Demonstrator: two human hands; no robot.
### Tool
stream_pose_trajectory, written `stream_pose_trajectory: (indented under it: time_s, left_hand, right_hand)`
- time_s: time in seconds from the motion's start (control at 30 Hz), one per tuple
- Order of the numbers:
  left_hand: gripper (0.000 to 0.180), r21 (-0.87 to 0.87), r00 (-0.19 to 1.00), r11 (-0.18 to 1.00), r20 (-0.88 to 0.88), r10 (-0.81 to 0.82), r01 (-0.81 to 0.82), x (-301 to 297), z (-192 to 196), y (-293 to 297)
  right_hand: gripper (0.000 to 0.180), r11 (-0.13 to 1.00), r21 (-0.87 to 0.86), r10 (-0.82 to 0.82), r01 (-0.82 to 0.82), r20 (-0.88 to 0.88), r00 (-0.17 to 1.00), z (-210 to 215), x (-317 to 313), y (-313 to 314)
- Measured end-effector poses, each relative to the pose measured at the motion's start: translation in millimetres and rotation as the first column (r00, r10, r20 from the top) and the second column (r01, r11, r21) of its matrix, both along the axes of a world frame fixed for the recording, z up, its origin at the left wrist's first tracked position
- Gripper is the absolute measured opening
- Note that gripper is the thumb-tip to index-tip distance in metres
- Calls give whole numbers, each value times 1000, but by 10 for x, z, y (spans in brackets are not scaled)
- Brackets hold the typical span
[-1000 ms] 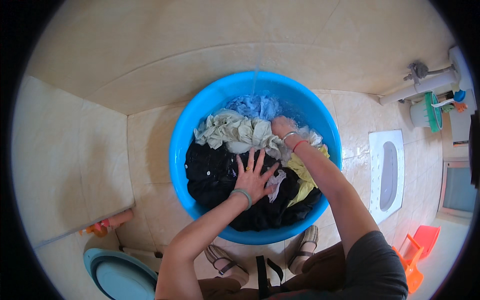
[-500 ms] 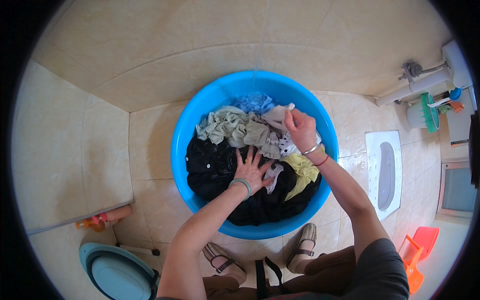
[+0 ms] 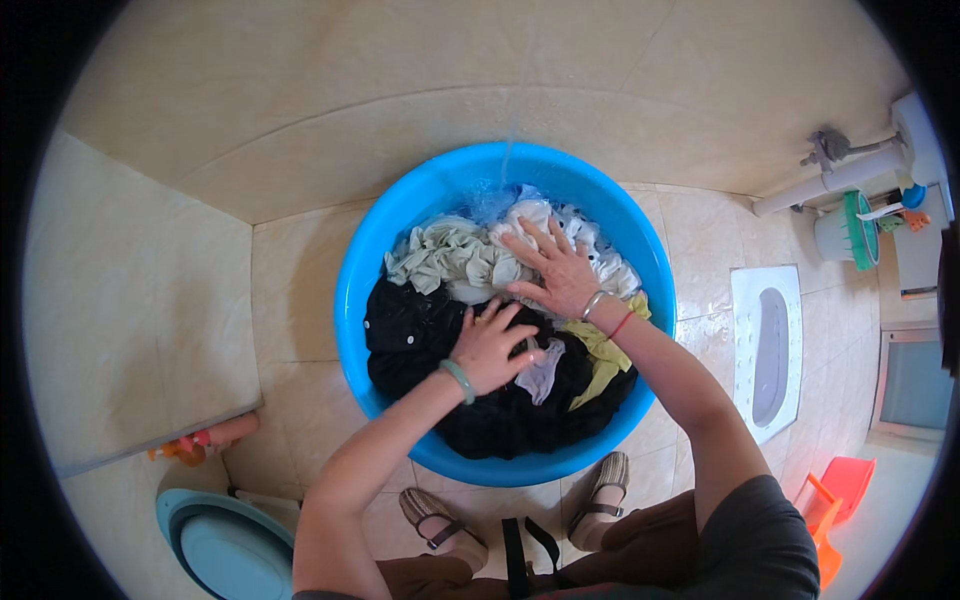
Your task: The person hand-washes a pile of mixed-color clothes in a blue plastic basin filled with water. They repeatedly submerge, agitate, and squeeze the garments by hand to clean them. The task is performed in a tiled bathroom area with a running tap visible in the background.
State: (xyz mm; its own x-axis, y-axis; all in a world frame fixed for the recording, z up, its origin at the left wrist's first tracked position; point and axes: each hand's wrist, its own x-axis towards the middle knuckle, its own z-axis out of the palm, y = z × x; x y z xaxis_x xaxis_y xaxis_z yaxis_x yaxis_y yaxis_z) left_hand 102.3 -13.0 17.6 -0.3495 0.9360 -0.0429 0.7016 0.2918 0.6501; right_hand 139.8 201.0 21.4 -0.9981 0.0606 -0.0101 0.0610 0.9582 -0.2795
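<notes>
A large blue basin point(image 3: 352, 345) holds wet laundry. My left hand point(image 3: 492, 350), a green bangle at its wrist, has its fingers spread over the black garment point(image 3: 405, 365) with white buttons. A small pale lilac cloth point(image 3: 541, 374) lies just right of it. My right hand point(image 3: 558, 268) is open, its fingers spread on white cloth point(image 3: 528, 215) in the upper part of the pile. Left of that hand is a crumpled grey-green garment point(image 3: 440, 252). A yellow cloth point(image 3: 607, 355) lies below the right wrist. A thin stream of water point(image 3: 507, 155) falls on blue cloth point(image 3: 490, 205) at the back.
Tiled wall point(image 3: 400, 110) rises close behind the basin. On the right are a squat toilet point(image 3: 768, 350), a white bucket with a green rim point(image 3: 845, 230) and a red dustpan point(image 3: 848, 485). A folded grey-blue basin point(image 3: 225, 550) and bottles point(image 3: 205, 438) stand at left. My feet are in front.
My right hand has let go of the pinched-up white cloth and come down leftward, opening onto the pile. More white cloth shows at the back right. The left hand has moved slightly left and down.
</notes>
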Motion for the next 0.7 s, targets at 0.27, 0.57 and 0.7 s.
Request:
stream_pose_trajectory:
  time_s: [0.27,0.57,0.7]
  left_hand:
    - [49,29,839,916,-391,379,-400,-663,20,101]
    - [76,-383,910,838,-302,284,-389,-851,-169,161]
    - [73,-305,907,874,-311,284,-378,-784,-201,48]
  right_hand:
    - [68,983,-109,-84,150,463,883,-213,-251,174]
    - [77,981,104,-168,164,26,986,-234,18,-317]
    - [78,988,154,1,-4,22,1000,-188,200,-440]
